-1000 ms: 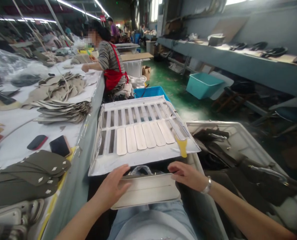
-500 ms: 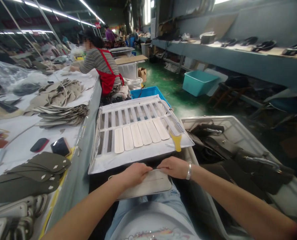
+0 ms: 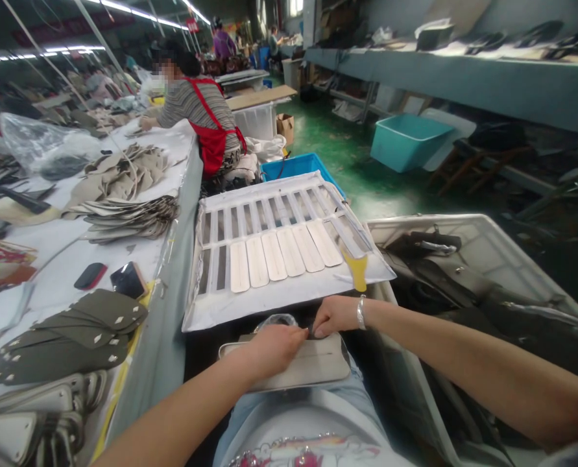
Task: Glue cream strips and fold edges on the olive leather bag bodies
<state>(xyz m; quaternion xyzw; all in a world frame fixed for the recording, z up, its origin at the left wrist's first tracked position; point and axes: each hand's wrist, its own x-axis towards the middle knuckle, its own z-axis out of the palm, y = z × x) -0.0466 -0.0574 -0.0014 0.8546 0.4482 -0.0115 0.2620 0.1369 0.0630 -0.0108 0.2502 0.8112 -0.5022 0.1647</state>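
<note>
- A white slatted board (image 3: pixel 289 305) is lying just beyond the person's lap, carrying a row of pale strips (image 3: pixel 283 256) and a yellow spatula (image 3: pixel 357 271).
- A pale panel (image 3: pixel 313 366) is lying on the lap, just below the board, with a clear plastic bag (image 3: pixel 279 321) showing behind it.
- The panel is looking light and fairly stiff, with a smooth face that could slip; its long edges seem the best place to take hold.
- The left hand (image 3: pixel 274 350) is resting palm-down on the panel's left part, fingers lying flat rather than gripping.
- The right hand (image 3: pixel 335 316) is curling narrowly at the panel's top edge, its fingertips (image 3: pixel 318 331) touching that edge.
</note>
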